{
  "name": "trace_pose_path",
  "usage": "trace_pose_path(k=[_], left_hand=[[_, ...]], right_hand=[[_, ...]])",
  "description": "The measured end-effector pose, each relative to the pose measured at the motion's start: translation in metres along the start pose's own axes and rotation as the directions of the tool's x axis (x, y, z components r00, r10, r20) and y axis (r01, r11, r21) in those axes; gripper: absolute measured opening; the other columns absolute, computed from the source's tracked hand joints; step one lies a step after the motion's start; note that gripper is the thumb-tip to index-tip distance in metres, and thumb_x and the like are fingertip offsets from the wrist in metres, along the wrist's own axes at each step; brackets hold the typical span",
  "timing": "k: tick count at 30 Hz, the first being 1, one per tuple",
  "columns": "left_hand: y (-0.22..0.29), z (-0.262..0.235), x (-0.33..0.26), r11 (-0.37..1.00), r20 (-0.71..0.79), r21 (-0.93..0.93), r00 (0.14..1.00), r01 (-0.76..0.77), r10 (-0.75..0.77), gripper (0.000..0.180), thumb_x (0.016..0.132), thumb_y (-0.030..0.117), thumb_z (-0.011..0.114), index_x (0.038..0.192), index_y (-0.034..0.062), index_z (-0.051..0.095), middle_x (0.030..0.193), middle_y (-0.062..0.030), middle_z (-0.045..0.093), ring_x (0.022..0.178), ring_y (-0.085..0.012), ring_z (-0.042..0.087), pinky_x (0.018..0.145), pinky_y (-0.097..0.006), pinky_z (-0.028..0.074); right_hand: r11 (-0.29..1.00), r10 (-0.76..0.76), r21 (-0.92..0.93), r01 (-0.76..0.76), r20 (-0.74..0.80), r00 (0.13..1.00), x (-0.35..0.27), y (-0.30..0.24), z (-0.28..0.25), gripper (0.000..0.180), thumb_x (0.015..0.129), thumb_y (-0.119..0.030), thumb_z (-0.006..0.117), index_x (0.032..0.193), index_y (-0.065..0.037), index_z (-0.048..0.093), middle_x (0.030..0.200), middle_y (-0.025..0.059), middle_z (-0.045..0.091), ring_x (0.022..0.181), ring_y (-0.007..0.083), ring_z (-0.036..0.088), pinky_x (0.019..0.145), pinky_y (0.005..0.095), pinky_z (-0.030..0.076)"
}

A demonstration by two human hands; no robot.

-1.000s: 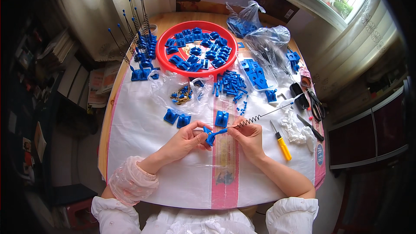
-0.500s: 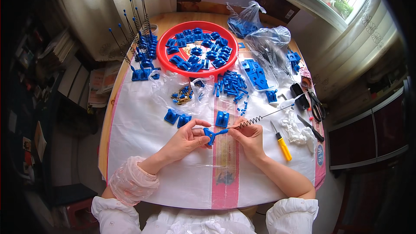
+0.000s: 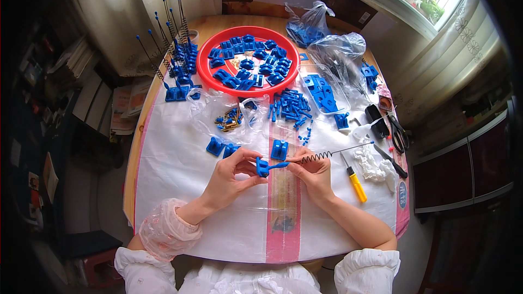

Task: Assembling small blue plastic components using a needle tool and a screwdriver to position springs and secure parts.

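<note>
Change: hands barely shifted | left hand [image 3: 235,173] pinches blue plastic piece [image 3: 262,166] at frame centre | right hand [image 3: 311,171] fingers grip spring rod [image 3: 327,154] | advice: keep rod aligned, piece steady.

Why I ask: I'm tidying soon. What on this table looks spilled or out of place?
Small blue pins lie scattered loose on the white sheet below the red tray, outside any bag. Otherwise parts sit grouped; the left hand and right hand hold a blue piece.
</note>
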State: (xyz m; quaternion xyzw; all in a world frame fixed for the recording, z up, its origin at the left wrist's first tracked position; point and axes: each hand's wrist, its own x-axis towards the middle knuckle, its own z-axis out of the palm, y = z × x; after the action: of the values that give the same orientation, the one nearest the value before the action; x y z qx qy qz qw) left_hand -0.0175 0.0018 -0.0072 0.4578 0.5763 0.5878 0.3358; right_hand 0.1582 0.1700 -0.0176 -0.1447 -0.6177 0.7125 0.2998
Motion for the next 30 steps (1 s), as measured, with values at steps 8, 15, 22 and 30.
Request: trace_pose_path(k=[8, 15, 22, 30], left_hand=[[0.005, 0.0029, 0.0016, 0.936, -0.062, 0.28, 0.969, -0.215, 0.241, 0.052, 0.079, -0.006, 0.085, 0.125, 0.0065, 0.064, 0.115, -0.0081, 0.073, 0.098, -0.0193, 0.076, 0.09, -0.031, 0.062], [0.0027, 0.0015, 0.0005, 0.974, -0.066, 0.164, 0.984, -0.153, 0.166, 0.056, 0.081, -0.002, 0.086, 0.13, 0.0043, 0.058, 0.126, -0.0121, 0.068, 0.106, -0.0203, 0.074, 0.094, -0.033, 0.062], [0.0002, -0.0028, 0.0029, 0.986, -0.083, -0.156, 0.994, 0.062, -0.076, 0.052, 0.088, 0.006, 0.084, 0.131, 0.0016, 0.055, 0.121, -0.0123, 0.067, 0.111, -0.0201, 0.071, 0.1, -0.034, 0.06], [-0.0006, -0.0048, 0.0065, 0.961, -0.047, -0.263, 0.994, 0.082, -0.098, 0.054, 0.086, 0.001, 0.085, 0.131, 0.0026, 0.055, 0.124, -0.0131, 0.067, 0.116, -0.0215, 0.069, 0.105, -0.037, 0.058]], right_hand=[[0.998, 0.022, -0.062, -0.021, 0.019, 1.0, -0.0007, -0.0028, -0.0026, 0.013, 0.089, 0.003, 0.078, 0.101, -0.001, 0.081, 0.096, 0.0029, 0.063, 0.087, 0.0098, 0.058, 0.075, 0.0238, 0.045], [0.999, 0.012, -0.052, -0.012, 0.01, 1.0, 0.0002, -0.0037, -0.0018, 0.014, 0.089, 0.004, 0.076, 0.101, -0.001, 0.08, 0.096, 0.0028, 0.062, 0.086, 0.0096, 0.058, 0.073, 0.0231, 0.045], [0.996, 0.053, -0.078, -0.053, 0.002, 0.999, 0.0001, -0.0031, -0.0043, 0.016, 0.087, 0.001, 0.08, 0.103, 0.001, 0.081, 0.097, 0.0045, 0.064, 0.09, 0.0117, 0.06, 0.079, 0.025, 0.048], [0.996, 0.054, -0.075, -0.052, 0.016, 0.998, 0.0009, -0.0056, -0.0042, 0.017, 0.086, 0.002, 0.08, 0.103, 0.001, 0.081, 0.097, 0.0057, 0.065, 0.092, 0.0123, 0.059, 0.079, 0.025, 0.048]])
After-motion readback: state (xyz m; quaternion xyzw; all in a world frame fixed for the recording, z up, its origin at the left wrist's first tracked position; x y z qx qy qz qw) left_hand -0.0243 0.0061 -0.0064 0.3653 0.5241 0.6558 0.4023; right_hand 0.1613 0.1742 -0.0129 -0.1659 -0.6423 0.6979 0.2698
